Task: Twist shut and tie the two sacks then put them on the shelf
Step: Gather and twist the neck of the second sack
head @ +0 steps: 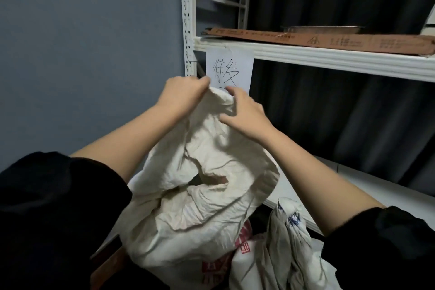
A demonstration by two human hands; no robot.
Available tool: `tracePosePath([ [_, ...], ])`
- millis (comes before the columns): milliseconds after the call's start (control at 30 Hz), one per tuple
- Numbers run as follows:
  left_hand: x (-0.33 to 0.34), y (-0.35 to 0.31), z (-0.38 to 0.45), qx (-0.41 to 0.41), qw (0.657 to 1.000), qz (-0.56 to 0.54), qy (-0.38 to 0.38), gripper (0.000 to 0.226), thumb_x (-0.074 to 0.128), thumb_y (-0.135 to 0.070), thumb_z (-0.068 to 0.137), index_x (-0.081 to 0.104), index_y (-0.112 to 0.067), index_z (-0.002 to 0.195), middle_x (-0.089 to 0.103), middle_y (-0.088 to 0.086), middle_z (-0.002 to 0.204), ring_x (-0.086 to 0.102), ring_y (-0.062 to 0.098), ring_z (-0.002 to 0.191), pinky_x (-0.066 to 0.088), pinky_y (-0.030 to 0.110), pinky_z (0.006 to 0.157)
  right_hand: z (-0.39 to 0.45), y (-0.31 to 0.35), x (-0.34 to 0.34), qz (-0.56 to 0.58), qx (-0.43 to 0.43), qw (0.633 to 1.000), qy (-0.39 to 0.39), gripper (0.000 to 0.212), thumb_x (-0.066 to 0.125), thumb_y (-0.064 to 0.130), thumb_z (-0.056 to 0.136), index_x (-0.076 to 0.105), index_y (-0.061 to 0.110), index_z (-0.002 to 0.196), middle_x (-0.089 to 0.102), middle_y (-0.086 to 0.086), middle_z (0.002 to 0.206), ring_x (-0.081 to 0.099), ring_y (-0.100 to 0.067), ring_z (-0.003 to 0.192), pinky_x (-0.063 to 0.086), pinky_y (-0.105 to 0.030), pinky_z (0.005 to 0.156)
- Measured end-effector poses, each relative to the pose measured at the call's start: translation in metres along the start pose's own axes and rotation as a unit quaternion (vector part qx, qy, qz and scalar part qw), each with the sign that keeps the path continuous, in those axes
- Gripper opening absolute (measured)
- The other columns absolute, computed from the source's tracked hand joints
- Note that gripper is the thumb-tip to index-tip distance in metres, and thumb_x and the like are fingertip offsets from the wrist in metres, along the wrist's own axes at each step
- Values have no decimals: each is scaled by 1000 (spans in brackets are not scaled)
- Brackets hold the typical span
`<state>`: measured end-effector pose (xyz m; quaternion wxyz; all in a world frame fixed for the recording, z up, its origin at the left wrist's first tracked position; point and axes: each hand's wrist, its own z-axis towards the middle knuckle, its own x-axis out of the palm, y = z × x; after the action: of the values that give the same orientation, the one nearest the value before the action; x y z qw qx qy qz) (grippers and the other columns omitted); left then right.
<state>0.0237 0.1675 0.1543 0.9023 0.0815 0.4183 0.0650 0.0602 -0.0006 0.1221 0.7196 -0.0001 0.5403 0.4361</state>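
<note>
Your black sleeves [58, 214] frame a cream sack [200, 195] standing before the white shelf [329, 59], its mouth gaping. Your left hand [181, 94] grips the raised top edge in curled fingers; your right hand [244, 113] pinches the same edge. Beside it, lower right, a second sack [289, 242] stands twisted shut.

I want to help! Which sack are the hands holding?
The big cream sack on the left, gripped at its top; the blue-printed sack is untouched.

Beyond the hands [211, 101], right of them, the lower shelf [376, 186] lies open under the upper shelf [329, 59]; a second sack [289, 242] crowds below them.
</note>
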Motion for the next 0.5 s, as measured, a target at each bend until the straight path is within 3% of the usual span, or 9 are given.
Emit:
tracePosePath([
  [100, -2, -11, 2, -15, 988, -153, 28, 16, 55, -24, 90, 61, -14, 101, 68, 12, 95, 62, 35, 91, 41, 35, 67, 14, 18, -1, 9, 18, 1000, 19, 33, 52, 35, 92, 55, 23, 123, 62, -2, 120, 55, -24, 112, 41, -33, 81],
  [167, 7, 2, -9, -47, 949, -303, 78, 20, 65, -32, 83, 63, -20, 99, 68, 3, 91, 63, 23, 86, 47, 33, 75, 18, 15, -3, -5, 30, 999, -31, 25, 45, 26, 95, 63, 25, 112, 67, -2, 113, 57, -26, 108, 42, -34, 78],
  [233, 22, 24, -28, -79, 899, -398, 168, 39, 66, -47, 74, 62, -21, 102, 68, 2, 95, 61, 15, 85, 48, 32, 80, 15, 9, -4, -6, 26, 996, -81, 27, 43, 21, 94, 64, 28, 110, 68, 0, 111, 58, -25, 105, 44, -36, 81],
  [333, 47, 53, -59, -94, 867, -396, 288, 65, 57, -61, 59, 63, -12, 102, 69, 8, 100, 59, 14, 83, 50, 35, 80, 11, 5, -2, 41, 8, 992, -120, 26, 43, 20, 94, 65, 28, 105, 69, 5, 104, 60, -21, 99, 46, -37, 80],
  [400, 62, 65, -75, -116, 854, -389, 325, 60, 62, -51, 59, 62, -11, 103, 67, 7, 102, 59, 16, 86, 49, 35, 81, 8, 3, 0, 62, -2, 990, -128, 24, 44, 20, 94, 65, 28, 102, 69, 7, 100, 61, -18, 96, 48, -38, 81],
  [500, 80, 75, -91, -123, 855, -331, 379, 39, 72, -27, 76, 60, -8, 108, 67, 8, 109, 62, 22, 95, 48, 35, 84, 6, 0, 1, 97, 8, 983, -155, 22, 45, 23, 94, 66, 30, 99, 70, 9, 98, 61, -17, 95, 49, -39, 81],
])
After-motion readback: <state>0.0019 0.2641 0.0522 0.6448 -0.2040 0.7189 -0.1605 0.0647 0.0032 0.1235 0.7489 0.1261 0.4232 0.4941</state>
